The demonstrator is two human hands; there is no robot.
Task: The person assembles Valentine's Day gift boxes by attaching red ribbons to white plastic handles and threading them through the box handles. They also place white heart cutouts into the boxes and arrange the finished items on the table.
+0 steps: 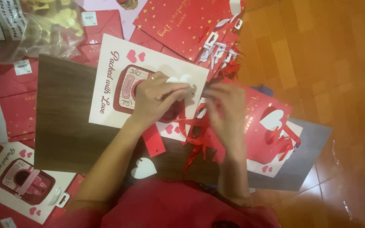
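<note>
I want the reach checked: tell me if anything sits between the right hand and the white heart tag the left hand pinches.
Nothing visible blocks it. The right hand lies beside the white heart tag pinched by the left hand; red ribbon lies below.

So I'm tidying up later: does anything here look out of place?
A white paper heart lies loose on the brown board, apart from the bags. Red ribbon sprawls tangled under the right hand.

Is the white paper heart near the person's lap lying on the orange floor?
No, the white heart lies on the dark wooden board, between the arms.
</note>
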